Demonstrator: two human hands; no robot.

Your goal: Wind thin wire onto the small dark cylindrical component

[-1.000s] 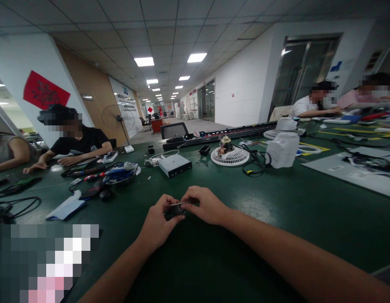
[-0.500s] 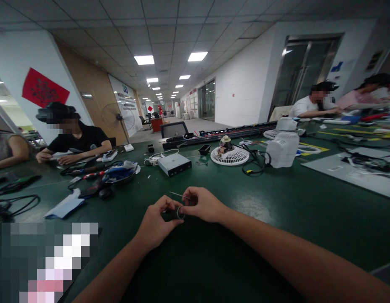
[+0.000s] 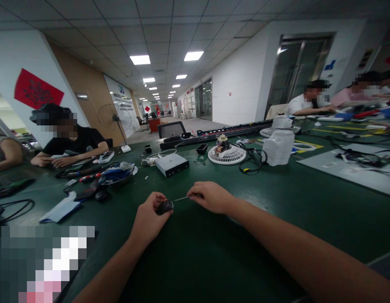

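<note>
My left hand [image 3: 152, 219] is closed around a small dark cylinder [image 3: 165, 206] with a pale ring at its right end. Between the fingertips of my right hand [image 3: 210, 197] is a thin metal rod [image 3: 182, 198], like a screwdriver shaft; its back end is hidden by the fingers. The rod points left, and its tip is at the upper edge of the cylinder's ringed end. Whether the tip touches it or goes inside, I cannot tell. Both hands are just above the green table [image 3: 195, 252].
Beyond my hands lie a silver disc drive [image 3: 172, 163], a white fan grille with a motor [image 3: 226, 155] and a white housing [image 3: 278, 147]. At left are a blue cloth [image 3: 119, 171] and a folded pale sheet [image 3: 59, 207]. People sit on both sides.
My right hand has drawn away from the left, to the right, and more of the rod shows. My left hand has shifted left, and the cylinder's dark side is now visible.
</note>
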